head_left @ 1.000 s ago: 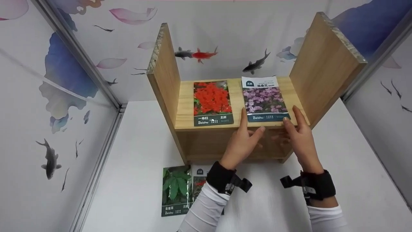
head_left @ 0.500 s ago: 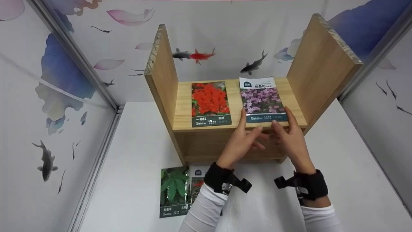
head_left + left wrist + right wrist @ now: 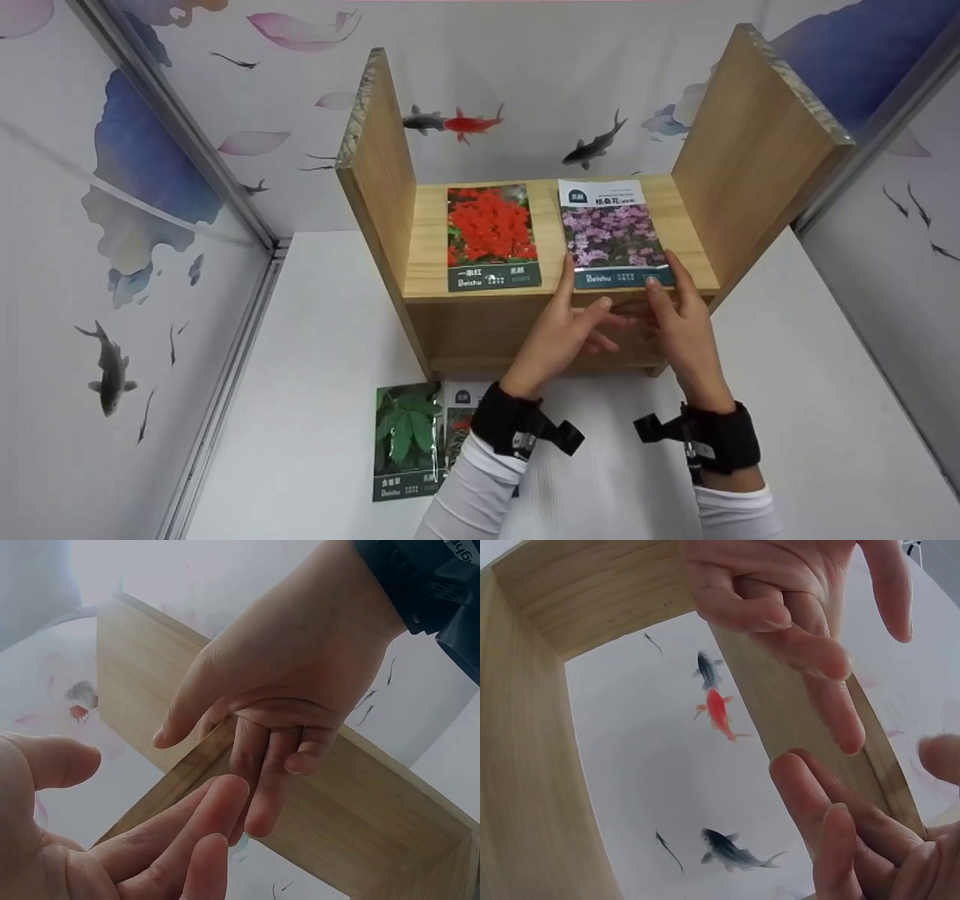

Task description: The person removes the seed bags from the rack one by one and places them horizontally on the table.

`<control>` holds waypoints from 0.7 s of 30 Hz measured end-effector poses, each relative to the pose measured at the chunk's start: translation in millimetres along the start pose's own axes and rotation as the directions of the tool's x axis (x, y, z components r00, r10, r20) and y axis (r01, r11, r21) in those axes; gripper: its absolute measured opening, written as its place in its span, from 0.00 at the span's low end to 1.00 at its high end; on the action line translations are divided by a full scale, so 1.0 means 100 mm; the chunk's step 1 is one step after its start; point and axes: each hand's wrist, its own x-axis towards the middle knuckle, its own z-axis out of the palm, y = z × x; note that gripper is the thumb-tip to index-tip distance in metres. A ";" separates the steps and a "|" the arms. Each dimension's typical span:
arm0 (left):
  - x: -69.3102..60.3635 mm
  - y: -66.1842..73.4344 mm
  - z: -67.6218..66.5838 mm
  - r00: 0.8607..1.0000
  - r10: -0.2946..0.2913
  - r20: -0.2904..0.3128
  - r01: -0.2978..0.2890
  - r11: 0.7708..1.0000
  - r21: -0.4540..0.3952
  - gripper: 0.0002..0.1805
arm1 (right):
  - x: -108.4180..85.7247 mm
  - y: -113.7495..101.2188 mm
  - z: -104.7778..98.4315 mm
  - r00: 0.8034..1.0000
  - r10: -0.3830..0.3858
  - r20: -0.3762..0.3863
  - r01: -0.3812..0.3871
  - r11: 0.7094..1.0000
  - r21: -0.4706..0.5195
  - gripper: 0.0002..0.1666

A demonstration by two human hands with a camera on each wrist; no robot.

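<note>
A seed packet with purple flowers [image 3: 611,232] lies on the upper board of a wooden shelf [image 3: 547,262]. My left hand [image 3: 551,337] has its index finger straight along the packet's lower left edge. The right hand [image 3: 690,345] touches the opposite edge with its index finger, and its thumb lies at the lower right corner. The other fingers of both hands extend below the board's front edge, as both wrist views show. To the left on the same board lies a seed packet with red flowers [image 3: 493,232], apart from the hands.
Tall side panels [image 3: 761,157] rise at both ends of the board. On the white table [image 3: 300,360] in front of the shelf lie a green-leaf packet [image 3: 409,435] and another packet [image 3: 461,420], partly hidden by my left sleeve. Printed walls enclose the table.
My right hand has shifted left, its index finger coming from the bare board to the purple packet's right edge. The left hand stays at the left edge. The packet has barely moved.
</note>
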 end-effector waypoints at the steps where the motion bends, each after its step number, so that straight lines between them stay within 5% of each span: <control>1: -0.03 0.03 0.00 1.000 0.002 0.002 -0.002 1.000 0.001 0.43 | -0.02 0.01 0.00 1.000 -0.021 -0.012 0.021 1.000 0.017 0.36; 6: -0.12 0.10 0.02 1.000 0.025 -0.016 -0.024 0.999 0.022 0.42 | -0.08 0.05 0.04 0.986 -0.109 -0.122 0.127 0.981 0.145 0.28; 10: -0.14 0.10 0.00 0.995 0.062 -0.072 -0.060 0.998 0.036 0.38 | -0.11 0.04 0.05 0.970 -0.100 -0.222 0.146 0.968 0.203 0.23; 21: -0.22 0.08 -0.03 0.967 0.132 -0.216 -0.130 0.991 0.023 0.25 | -0.27 0.02 0.10 0.964 -0.048 -0.260 0.139 0.929 0.343 0.24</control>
